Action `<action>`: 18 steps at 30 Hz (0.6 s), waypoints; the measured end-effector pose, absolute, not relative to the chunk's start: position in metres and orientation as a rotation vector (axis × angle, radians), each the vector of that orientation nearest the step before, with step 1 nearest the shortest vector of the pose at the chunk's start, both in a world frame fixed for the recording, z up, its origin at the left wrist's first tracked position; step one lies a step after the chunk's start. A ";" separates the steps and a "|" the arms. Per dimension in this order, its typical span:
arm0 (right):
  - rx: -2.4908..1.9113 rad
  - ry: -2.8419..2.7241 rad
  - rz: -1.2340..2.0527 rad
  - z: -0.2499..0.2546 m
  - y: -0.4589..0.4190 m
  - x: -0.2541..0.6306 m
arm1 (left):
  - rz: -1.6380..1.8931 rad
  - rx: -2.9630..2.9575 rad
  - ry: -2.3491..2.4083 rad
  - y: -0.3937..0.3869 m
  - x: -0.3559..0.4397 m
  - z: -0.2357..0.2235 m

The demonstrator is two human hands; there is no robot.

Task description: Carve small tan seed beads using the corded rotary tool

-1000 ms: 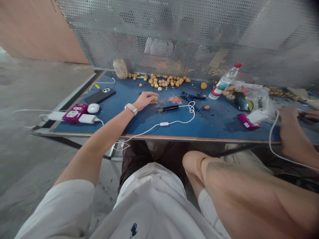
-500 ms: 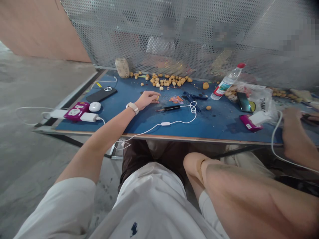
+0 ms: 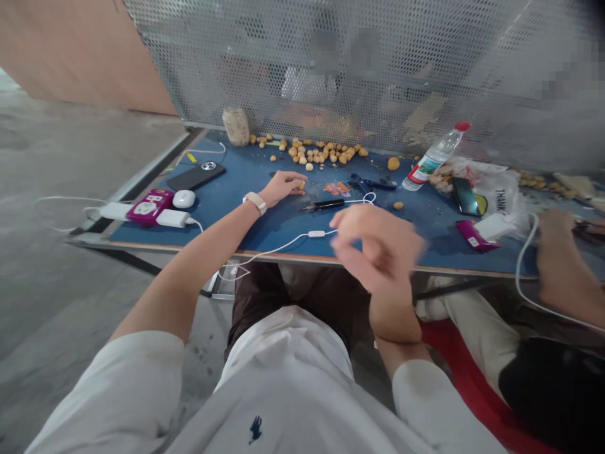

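Observation:
My left hand [image 3: 283,187], wearing a pale wristband, rests on the blue table with thumb and fingers pinched on a small yellowish round piece [image 3: 301,185]. To its right lies a black pen-shaped tool [image 3: 326,205] with a pointed metal tip and a white cord. My right hand [image 3: 378,243] is raised over the table's front edge, its fingers curled and smeared by motion. Whether it holds anything cannot be made out. Orange and pink scraps [image 3: 336,188] and blue-handled pliers [image 3: 368,183] lie beyond the pen-shaped tool.
Many round tan nuts [image 3: 326,151] line the mesh screen [image 3: 283,75], beside a jar [image 3: 236,126]. A phone [image 3: 197,175], white case [image 3: 184,199] and purple power block [image 3: 150,207] are left. A water bottle [image 3: 435,157] stands tilted right, near another person's arm [image 3: 564,258].
My right arm has swung from the lower right up over the table's front edge. My left hand stays in nearly the same place, still pinching the small piece.

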State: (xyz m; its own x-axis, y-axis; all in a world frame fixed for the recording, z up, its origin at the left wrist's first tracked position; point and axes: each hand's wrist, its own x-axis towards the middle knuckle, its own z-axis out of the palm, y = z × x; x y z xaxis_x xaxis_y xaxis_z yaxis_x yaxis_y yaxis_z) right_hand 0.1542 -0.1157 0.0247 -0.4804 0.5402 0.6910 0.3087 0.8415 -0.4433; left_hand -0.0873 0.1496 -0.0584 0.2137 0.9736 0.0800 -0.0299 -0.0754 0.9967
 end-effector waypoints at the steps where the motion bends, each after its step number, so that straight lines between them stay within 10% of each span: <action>1: -0.655 -2.126 0.359 0.031 -0.093 0.148 | 1.114 1.347 0.993 0.150 -0.087 -0.059; 8: -1.246 -2.357 0.860 0.004 -0.006 0.164 | 1.104 1.361 0.973 0.154 -0.088 -0.061; 18: -1.428 -2.268 0.735 0.003 -0.012 0.152 | 1.102 1.365 0.985 0.151 -0.087 -0.058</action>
State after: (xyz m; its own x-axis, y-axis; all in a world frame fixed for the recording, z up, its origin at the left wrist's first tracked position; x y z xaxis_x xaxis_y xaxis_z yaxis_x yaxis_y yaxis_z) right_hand 0.1523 -0.0124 0.0028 -0.4240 0.9053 0.0266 0.7178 0.3538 -0.5997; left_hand -0.0866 0.1506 -0.0583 0.2301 0.9692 0.0874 -0.0213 -0.0847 0.9962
